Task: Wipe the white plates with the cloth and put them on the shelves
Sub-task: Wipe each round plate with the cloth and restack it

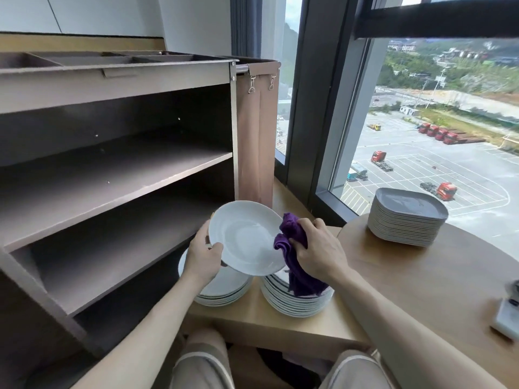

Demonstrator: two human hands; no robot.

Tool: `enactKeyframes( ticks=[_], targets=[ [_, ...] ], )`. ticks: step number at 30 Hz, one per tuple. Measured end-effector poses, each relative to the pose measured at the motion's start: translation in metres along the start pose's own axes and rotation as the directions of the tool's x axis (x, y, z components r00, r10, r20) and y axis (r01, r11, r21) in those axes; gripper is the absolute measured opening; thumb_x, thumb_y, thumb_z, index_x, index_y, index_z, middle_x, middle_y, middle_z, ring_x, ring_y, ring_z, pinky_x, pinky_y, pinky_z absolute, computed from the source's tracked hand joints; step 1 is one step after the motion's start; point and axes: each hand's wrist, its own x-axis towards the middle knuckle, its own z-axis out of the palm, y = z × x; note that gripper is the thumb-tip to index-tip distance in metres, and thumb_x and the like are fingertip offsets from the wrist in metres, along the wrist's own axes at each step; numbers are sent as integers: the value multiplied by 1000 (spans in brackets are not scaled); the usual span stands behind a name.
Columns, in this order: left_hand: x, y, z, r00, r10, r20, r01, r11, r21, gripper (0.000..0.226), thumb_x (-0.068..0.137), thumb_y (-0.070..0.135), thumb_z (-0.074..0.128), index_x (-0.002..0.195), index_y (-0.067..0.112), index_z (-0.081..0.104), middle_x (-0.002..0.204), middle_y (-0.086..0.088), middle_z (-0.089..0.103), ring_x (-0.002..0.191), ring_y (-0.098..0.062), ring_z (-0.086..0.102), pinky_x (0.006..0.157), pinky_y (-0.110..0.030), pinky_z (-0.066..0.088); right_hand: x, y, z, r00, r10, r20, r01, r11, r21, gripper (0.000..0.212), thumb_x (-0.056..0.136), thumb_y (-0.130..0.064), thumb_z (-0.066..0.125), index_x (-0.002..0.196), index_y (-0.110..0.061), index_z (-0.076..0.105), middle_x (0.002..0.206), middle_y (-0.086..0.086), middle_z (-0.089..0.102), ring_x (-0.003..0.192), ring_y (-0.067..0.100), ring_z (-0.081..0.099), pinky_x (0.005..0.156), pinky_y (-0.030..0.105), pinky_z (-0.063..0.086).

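The left hand (203, 258) grips the white plate (247, 237) by its left rim alone, thumb on top and fingers curled beneath. A hard wipe from the far side could, I judge, lever it loose and drop it onto the china below. The right hand (317, 249) is clenched round a bunched purple cloth (292, 231), pressed to the plate's right edge. The plate hangs tilted above two stacks of white plates (295, 301) on the tabletop (269, 324). The shelves (112, 175), just left, show no plates.
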Motion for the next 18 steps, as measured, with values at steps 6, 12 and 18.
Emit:
enactKeyframes(
  ticks=[6,12,18],
  targets=[
    [-6,-35,-38,979,-116,-167,117,993,-2,53,99,4,49,146,28,50,132,4,61,122,-20,56,77,-21,53,-4,-2,9,998,42,50,-43,999,3,33,97,-48,54,127,-34,50,114,-3,50,103,31,60,90,42,49],
    [-18,-67,-49,931,-243,-272,243,969,-34,58,95,-2,47,148,21,48,135,-2,58,118,-20,53,76,-18,53,-9,5,20,990,94,102,-91,995,-36,32,98,-46,55,126,-30,52,123,2,53,111,31,56,93,42,45],
    [-23,-82,-46,929,-286,-234,296,955,11,63,93,-4,45,151,19,43,139,-4,57,129,-24,51,106,-39,44,-16,20,28,981,150,120,-146,988,-42,28,98,-45,55,122,-31,53,108,-3,49,108,27,52,92,42,46]
  ],
)
